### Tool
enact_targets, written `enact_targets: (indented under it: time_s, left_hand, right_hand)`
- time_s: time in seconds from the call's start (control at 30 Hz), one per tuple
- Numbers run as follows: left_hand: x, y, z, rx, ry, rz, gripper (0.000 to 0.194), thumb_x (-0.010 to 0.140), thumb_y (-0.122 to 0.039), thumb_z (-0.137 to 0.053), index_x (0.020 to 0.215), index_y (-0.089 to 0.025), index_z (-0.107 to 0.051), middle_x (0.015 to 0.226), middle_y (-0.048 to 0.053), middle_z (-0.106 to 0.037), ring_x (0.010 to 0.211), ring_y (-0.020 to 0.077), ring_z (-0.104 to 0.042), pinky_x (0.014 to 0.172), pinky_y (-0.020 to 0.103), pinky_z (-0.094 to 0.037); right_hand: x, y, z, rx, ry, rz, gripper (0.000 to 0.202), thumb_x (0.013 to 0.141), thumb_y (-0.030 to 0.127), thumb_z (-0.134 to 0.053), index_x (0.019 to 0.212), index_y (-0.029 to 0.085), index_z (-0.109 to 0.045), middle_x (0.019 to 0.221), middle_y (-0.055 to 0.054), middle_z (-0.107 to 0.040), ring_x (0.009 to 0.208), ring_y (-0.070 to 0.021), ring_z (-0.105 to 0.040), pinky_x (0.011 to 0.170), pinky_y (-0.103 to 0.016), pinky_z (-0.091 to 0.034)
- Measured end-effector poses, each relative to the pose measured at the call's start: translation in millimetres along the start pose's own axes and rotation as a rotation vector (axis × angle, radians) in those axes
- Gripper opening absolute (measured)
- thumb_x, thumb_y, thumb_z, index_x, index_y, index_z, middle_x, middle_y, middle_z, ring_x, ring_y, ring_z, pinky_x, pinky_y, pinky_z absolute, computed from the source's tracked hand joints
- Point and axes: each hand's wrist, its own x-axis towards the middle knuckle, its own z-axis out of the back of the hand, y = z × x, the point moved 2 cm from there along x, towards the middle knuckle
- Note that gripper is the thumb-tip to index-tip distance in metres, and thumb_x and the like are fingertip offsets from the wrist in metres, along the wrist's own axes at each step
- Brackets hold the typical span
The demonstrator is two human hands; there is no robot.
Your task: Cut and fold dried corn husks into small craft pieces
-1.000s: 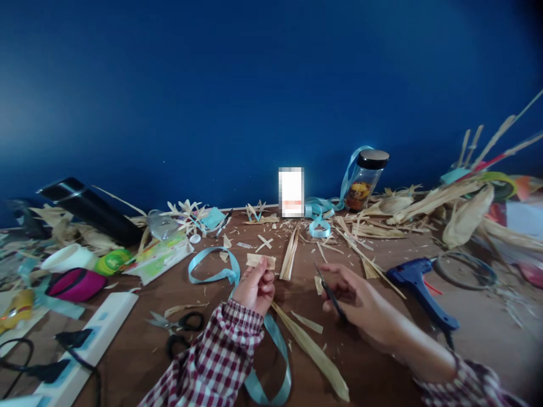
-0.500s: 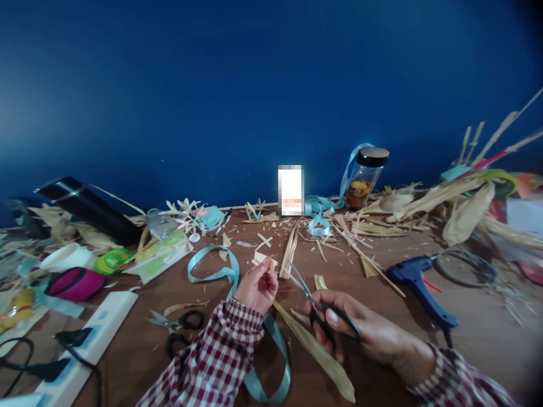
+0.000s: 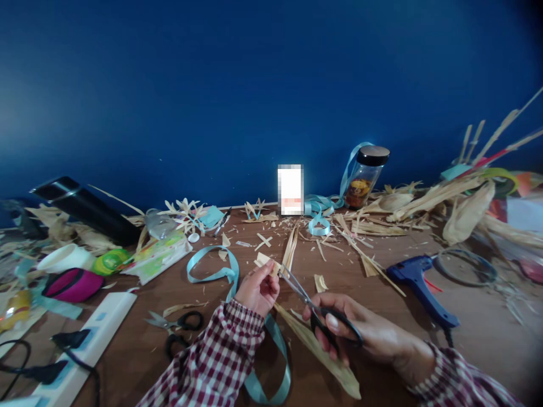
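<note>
My left hand (image 3: 258,287) pinches a small pale piece of dried corn husk (image 3: 265,260) between thumb and fingers. Scissors with black handles (image 3: 306,297) are in my right hand (image 3: 354,325), fingers through the loops. Their slightly parted blades point up and left, the tips right beside the husk piece; whether they touch it I cannot tell. A long strip of husk (image 3: 322,356) lies on the table below both hands. Light-blue ribbon (image 3: 280,350) loops out near my left sleeve. Folded husk strips (image 3: 290,249) rest just beyond the blades.
A blue glue gun (image 3: 418,282) lies at right, a second pair of scissors (image 3: 176,325) at left. A power strip (image 3: 91,339) with plugs stands at front left. Behind are a lidded jar (image 3: 365,178), a black flask (image 3: 89,209), and husk piles (image 3: 449,209) against the blue wall.
The scissors' blades have moved slightly left, closer to the husk piece, and narrowed a little. The husk piece has tilted in my left hand. The long husk strip has shifted slightly right.
</note>
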Motion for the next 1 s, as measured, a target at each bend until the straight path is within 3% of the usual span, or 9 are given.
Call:
enact_targets:
  time_s: [0.63,1.0]
  left_hand:
    - [-3.3,-2.0,-2.0,0.02,0.026,0.019,0.022,0.088,-0.007,-0.047,0.068,-0.011,-0.056,0.055,-0.002,-0.052,0.041,0.0036,-0.048,0.035,0.011,-0.041]
    - [-3.0,-2.2,-0.1,0.139,0.059,-0.051,0.013,0.072,-0.007,-0.069,0.062,-0.01,-0.06,0.052,-0.003,-0.052,0.042,0.0031,-0.047,0.036,0.01,-0.041]
  right_hand:
    - [-1.2,1.8,1.9,-0.057,-0.003,-0.012,0.052,0.073,0.053,-0.067,0.103,0.013,-0.053,0.068,-0.001,-0.059,0.052,-0.0062,-0.054,0.042,-0.012,-0.043]
    - [-0.8,2.0,2.7,-0.051,-0.029,0.001,0.049,0.074,0.052,-0.067,0.101,0.014,-0.055,0.066,0.0,-0.059,0.05,-0.0062,-0.054,0.04,-0.011,-0.043]
